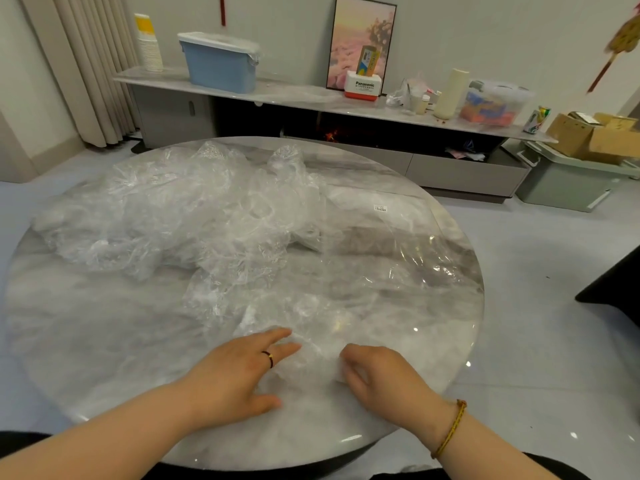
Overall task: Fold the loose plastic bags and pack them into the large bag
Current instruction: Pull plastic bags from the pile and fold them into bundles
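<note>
Now: folding step, first bag of the lot by the look of it. One crumpled plastic bag lies pulled clear of the heap, on the near part of the round worktop.

Left hand: grip open, fingers straight and spread, palm pressing the film flat. Right hand: grip closed on the same bag, fingers curled, pinching its near edge.

Heap of loose bags sits at the far left of the worktop, untouched, well apart from the hands. Large bag lies flat on the right side, a small white label near its far end; nothing seems packed in it yet.

Next move, as I judge it: smooth out trapped air, draw the pinched edge across to the held side, crease. It calls for one hand anchoring while the other pulls, since the film will likely slide on the polished top.

Materials: thin clear film, heavily wrinkled, milky where layers bunch. Large bag smoother, glossier, catching glare. Worktop is grey-white veined stone, slick and reflective.
</note>
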A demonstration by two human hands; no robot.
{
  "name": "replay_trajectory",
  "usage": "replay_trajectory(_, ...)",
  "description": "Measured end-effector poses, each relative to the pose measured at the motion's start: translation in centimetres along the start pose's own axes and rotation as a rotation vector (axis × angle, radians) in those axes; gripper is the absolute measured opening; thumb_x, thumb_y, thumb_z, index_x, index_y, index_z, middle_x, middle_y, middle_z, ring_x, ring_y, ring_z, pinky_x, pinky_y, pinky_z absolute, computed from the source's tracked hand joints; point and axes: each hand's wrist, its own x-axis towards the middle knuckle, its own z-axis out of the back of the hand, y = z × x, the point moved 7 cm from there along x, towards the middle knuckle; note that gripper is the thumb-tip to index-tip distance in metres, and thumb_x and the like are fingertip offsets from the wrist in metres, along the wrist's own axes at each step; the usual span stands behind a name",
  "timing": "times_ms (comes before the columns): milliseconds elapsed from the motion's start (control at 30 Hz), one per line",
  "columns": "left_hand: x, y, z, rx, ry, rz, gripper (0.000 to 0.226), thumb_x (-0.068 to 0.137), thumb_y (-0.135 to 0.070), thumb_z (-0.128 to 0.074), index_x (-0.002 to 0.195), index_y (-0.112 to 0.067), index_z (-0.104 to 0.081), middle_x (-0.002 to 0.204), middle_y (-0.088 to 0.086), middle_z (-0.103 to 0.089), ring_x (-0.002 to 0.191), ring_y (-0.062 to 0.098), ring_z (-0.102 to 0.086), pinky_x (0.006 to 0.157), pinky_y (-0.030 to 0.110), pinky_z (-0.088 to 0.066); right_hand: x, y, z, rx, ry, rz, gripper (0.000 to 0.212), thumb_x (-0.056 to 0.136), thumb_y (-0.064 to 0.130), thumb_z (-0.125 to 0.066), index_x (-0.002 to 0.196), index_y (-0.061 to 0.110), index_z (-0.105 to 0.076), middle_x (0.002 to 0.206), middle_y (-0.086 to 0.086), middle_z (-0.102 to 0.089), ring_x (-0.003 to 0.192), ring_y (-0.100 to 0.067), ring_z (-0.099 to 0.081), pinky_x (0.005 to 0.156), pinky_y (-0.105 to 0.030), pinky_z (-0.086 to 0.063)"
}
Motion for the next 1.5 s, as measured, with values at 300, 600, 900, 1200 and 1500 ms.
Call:
replay_trajectory(300,0.5,3.0,1.1,-0.424,-0.197,0.272,0.018,0.094,-0.029,-0.044,0.086,-0.029,-0.061,0.091,-0.017,-0.061,0.080,-0.006,-0.052,0.071,0.000,-0.034,0.1,-4.1,1.0,0.598,-0.115,-0.457,0.038,0.093,0.006,-0.043,0.057,0.016,-0.048,0.060,0.006,-0.052,0.055,-0.001,-0.050,0.055,-0.006,-0.037)
replay_trajectory(600,0.7,4.0,1.6,-0.515,-0.310,0.506,0.011,0.096,-0.025,-0.044,0.088,-0.025,-0.052,0.062,-0.010,-0.052,0.060,0.007,-0.050,0.056,0.015,-0.037,0.2,-5.2,1.2,0.281,-0.155,-0.561,0.021,0.096,0.020,-0.042,0.077,0.010,-0.045,0.060,0.000,-0.045,0.058,-0.017,-0.045,0.050,-0.021,-0.031)
replay_trajectory(900,0.6,-1.5,5.1,0.106,-0.702,0.140,0.042,0.092,-0.028,-0.031,0.112,-0.010,-0.063,0.111,0.009,-0.066,0.106,0.019,-0.049,0.100,0.033,-0.026,0.6,-2.2,2.8,-0.275,-0.300,-0.436,0.046,0.083,0.006,-0.035,0.125,0.014,-0.050,0.119,-0.002,-0.056,0.109,-0.020,-0.052,0.092,-0.027,-0.036)
replay_trajectory(1200,4.7,-1.8,-1.7,0.163,-0.109,0.310,0.100,0.084,-0.050,0.027,0.130,-0.009,-0.051,0.138,0.010,-0.047,0.128,0.021,-0.046,0.106,0.031,-0.008,1.7,-0.4,-2.1,-0.357,-0.138,-0.263,0.046,0.077,0.035,-0.036,0.097,0.018,-0.073,0.108,-0.002,-0.070,0.100,-0.019,-0.067,0.100,-0.034,-0.025)
replay_trajectory(1500,5.0,-1.1,-2.9,0.072,-0.118,0.358,0.095,0.049,-0.048,0.028,0.141,-0.026,0.019,0.155,-0.003,0.016,0.141,0.012,0.018,0.111,0.037,0.016,1.5,-1.7,-4.0,-0.341,0.002,-0.351,0.050,0.075,0.040,-0.034,0.097,0.020,-0.074,0.106,0.000,-0.070,0.097,-0.016,-0.068,0.091,-0.033,-0.031)
